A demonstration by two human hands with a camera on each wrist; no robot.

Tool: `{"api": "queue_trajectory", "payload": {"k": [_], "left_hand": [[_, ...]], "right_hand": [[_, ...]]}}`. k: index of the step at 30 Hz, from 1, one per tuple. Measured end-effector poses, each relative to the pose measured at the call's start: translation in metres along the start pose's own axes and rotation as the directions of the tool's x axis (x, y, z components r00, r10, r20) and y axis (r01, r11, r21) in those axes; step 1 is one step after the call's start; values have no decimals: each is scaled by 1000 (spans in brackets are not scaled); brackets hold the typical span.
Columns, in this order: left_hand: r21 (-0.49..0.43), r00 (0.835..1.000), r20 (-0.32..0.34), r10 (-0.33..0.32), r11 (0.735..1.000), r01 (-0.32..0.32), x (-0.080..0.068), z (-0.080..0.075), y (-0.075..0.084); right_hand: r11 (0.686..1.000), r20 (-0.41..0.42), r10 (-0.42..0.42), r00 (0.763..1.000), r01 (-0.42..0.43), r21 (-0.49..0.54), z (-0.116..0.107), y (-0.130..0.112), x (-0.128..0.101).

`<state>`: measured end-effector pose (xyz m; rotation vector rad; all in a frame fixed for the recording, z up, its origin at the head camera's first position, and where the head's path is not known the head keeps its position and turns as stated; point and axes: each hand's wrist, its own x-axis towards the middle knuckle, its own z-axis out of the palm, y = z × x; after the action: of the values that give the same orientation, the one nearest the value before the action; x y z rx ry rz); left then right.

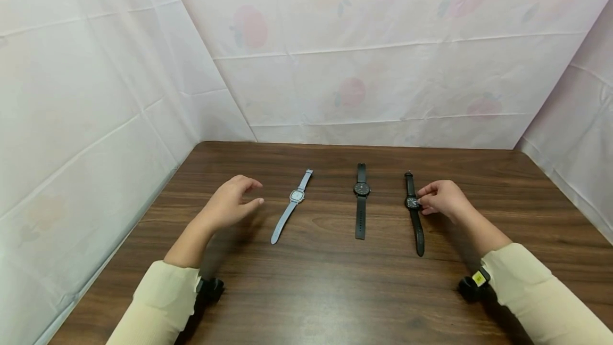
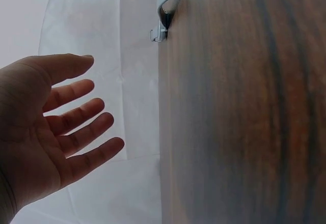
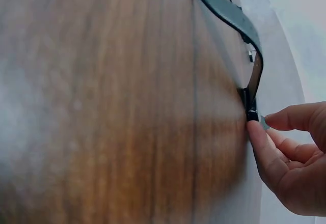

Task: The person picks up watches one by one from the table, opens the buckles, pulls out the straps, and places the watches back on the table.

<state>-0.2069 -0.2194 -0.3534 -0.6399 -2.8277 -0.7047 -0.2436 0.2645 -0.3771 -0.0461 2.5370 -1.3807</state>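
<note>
Dial markings on all three watches too small to read. Grey watch (image 2: 165, 2) cut off by top edge in left wrist view. Black watch (image 3: 239, 25) case partly hidden behind right hand (image 3: 293, 158); tabletop (image 3: 102, 107) blurred.

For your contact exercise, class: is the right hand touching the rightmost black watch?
Touching. In the right wrist view the right hand has its thumb tip against the case of the black watch.

Left hand (image 1: 230, 201) spread, right hand (image 1: 442, 198) pinching
</note>
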Motion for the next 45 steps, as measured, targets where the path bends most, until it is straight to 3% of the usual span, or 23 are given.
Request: {"api": "queue_trajectory", "payload": {"k": [9,18,21,24,29,34,38,42,45], "left_hand": [[49,999,-36,-5,999,6,-6,-4,0],[28,999,-36,-6,1000,7,-17,-11,2],[46,999,-48,8,999,-6,-21,-13,3],[68,998,-60,21,998,-16,-27,-15,1],[112,996,-86,37,993,-27,-35,-17,0],[173,988,-128,82,983,-59,-40,-16,0],[212,987,-136,84,976,-53,-43,-16,1],[253,993,-107,54,967,-25,-46,-18,3],[290,997,-78,18,957,6,-49,-20,3]], "right_hand": [[997,-4,-19,1000,19,73,-6,-5,-14],[989,-62,-104,993,110,101,-7,-6,-36],[988,-91,-145,985,148,35,-6,-8,-44],[976,-141,-193,971,176,-129,-7,-10,-55],[885,-228,-353,907,245,-396,-10,-9,-74],[780,-260,-536,803,354,-516,-17,-2,-85],[693,-213,-641,737,438,-573,-22,6,-88],[641,-146,-686,713,496,-585,-27,14,-90],[629,-128,-686,716,495,-599,-31,18,-92]]}}
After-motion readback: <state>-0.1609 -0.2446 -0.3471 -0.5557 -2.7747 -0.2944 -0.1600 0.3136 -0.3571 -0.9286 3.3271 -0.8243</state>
